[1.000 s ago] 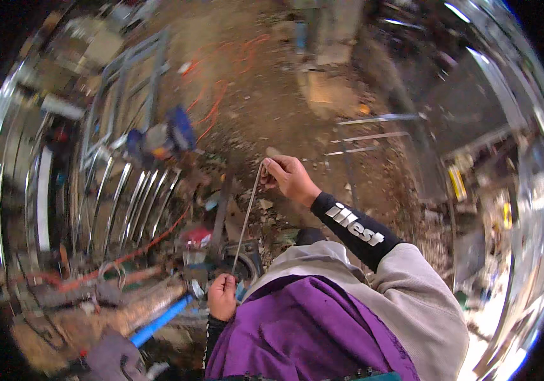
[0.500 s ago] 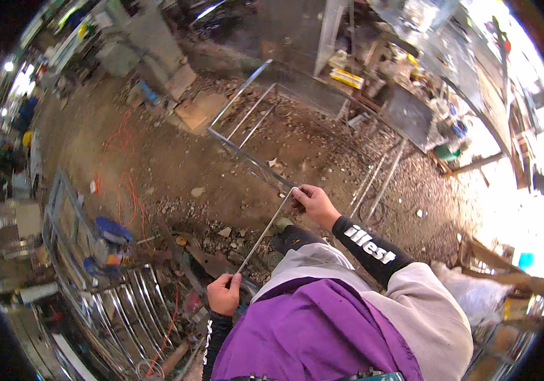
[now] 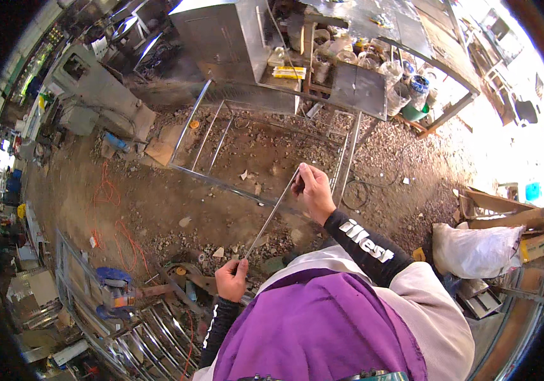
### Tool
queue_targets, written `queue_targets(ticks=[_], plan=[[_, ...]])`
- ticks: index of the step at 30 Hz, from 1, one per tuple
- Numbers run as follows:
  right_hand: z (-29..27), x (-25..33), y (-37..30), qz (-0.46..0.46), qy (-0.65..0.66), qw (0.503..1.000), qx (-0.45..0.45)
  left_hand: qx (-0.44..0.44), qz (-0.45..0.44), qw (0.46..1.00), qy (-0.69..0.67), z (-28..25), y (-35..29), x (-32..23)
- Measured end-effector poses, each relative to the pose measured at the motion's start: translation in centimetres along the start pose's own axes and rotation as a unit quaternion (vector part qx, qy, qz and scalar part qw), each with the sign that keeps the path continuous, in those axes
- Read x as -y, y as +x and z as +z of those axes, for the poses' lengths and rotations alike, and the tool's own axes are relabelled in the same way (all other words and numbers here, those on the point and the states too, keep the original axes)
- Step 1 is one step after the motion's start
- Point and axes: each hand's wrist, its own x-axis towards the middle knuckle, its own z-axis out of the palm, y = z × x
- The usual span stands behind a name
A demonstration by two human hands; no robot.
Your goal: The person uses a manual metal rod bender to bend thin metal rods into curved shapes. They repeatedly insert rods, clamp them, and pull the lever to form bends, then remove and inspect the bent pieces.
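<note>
Rod (image 3: pixel 271 216) swung toward frame (image 3: pixel 265 143), prob. clear.

Metalworking yard, dirt floor (image 3: pixel 158 209), welded steel frames (image 3: pixel 221 136), stainless cabinet (image 3: pixel 227 38), scrap piles

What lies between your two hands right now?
In the head view, a thin straight metal rod spans from the left hand up to the right hand; both grip its ends, dirt ground behind.

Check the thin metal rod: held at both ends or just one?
Both ends. The left hand grips the lower end of the metal rod, the right hand the upper end; it slants between them above the dirt floor.
</note>
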Motion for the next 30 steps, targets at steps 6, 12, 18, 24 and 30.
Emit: queue_targets(ticks=[6, 12, 18, 24, 30], plan=[[-7.6, 3.1, 1.3, -0.009, -0.003, 1.0, -0.03, -0.049, 0.07, 0.992, 0.092, 7.4, 0.3, -3.3], [-18.4, 6.6, 4.2, 0.065, -0.052, 0.995, 0.047, -0.081, 0.048, 0.982, 0.161, 16.9, -1.2, -9.5], [-31.5, 10.2, 5.8, 0.119, -0.018, 0.981, 0.154, -0.039, 0.069, 0.98, 0.18, 26.1, -1.4, -12.8], [-42.5, 17.1, 6.1, 0.177, -0.379, 0.878, 0.234, 0.129, 0.11, 0.957, 0.234, 32.6, 3.2, -15.4], [-56.5, 9.1, -0.4, 0.27, -0.244, 0.931, -0.002, 0.058, 0.198, 0.94, 0.27, 34.7, 8.2, -13.5]])
